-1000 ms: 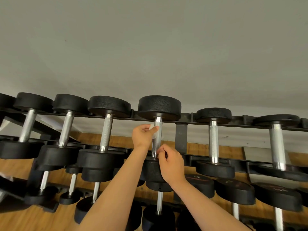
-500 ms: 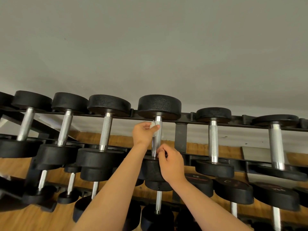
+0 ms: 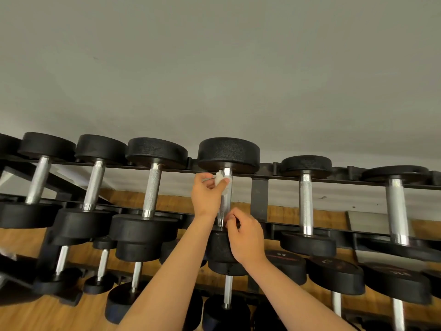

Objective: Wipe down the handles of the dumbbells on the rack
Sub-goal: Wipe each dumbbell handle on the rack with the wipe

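rack (image 3: 259,199): black, with rails running left to right; it stands against a grey wall (image 3: 214,68) over a wood floor (image 3: 133,199)
dumbbell (image 3: 229,151): the one we work on lies across the two top rails, in the middle of the top row, with a black head at each end
handle (image 3: 225,206): bare knurled metal running between the two heads; we have a hand at each end of it
left hand (image 3: 206,197): we hold it at the upper end of the handle, just under the upper head; fingers and thumb curl round the cloth (image 3: 219,179) and press it to the handle's left side
cloth: small, white and bunched up; it touches the handle and sticks out above our thumb
right hand (image 3: 248,237): we hold it at the lower end of the handle, in front of the lower head; the fingers are curled with their tips at the metal, and we cannot tell whether they pinch the handle or only touch it
top row (image 3: 152,192): more dumbbells lie on both sides of ours, each apart from it, with no hand on them
lower row (image 3: 285,266): further dumbbells sit on the rails below, partly hidden behind our forearms
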Demonstrator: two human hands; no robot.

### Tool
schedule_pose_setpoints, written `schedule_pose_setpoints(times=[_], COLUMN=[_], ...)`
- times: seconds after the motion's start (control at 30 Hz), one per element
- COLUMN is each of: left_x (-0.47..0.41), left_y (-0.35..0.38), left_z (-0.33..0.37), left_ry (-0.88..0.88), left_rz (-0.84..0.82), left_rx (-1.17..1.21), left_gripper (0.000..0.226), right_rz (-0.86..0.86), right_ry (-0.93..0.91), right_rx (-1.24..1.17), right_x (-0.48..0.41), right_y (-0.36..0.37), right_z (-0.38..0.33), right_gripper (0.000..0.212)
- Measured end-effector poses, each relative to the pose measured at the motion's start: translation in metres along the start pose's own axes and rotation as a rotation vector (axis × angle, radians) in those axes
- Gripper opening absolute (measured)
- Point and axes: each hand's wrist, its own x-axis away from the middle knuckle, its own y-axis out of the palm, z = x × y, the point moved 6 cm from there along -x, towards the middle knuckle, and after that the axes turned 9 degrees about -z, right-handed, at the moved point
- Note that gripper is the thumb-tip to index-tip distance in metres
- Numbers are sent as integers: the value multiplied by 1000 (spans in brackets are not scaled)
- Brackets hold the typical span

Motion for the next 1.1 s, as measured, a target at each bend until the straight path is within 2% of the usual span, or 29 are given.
schedule_pose_setpoints(times=[0.1, 0.23, 0.4, 0.43, 0.57, 0.83, 0.9, 1.0, 1.1], left_x=[-2, -4, -11, -14, -24, -16, -16, -14, -9], left_y=[-2, -3, -3, -3, 1, 18, 16, 6, 2], left_z=[-3, -5, -7, -9, -24, -29, -26, -16, -8], left_ry=[12, 27, 2, -28, -284, -378, -343, -211, -100], left_rz=[-62, -85, -67, -81, -207, -375, -355, -212, -66], left_rx=[-1, -30, -61, -50, 66, 177, 166, 26, -57], left_gripper=[13, 17, 6, 8, 40, 32, 26, 5, 8], right_rz=[4, 6, 5, 4, 4, 19, 23, 18, 16], right_ry=[-5, -10, -5, -9, -18, -21, -19, -9, -9], right_rx=[4, -1, -10, -11, -11, -4, -1, -3, -11], right_x=[-1, 0, 0, 0, -1, -2, -2, -1, -2], right_y=[-1, 1, 1, 0, 1, 2, 1, 1, 1], right_z=[0, 1, 2, 2, 1, 4, 4, 3, 3], right_gripper=[24, 23, 21, 21, 21, 20, 20, 20, 21])
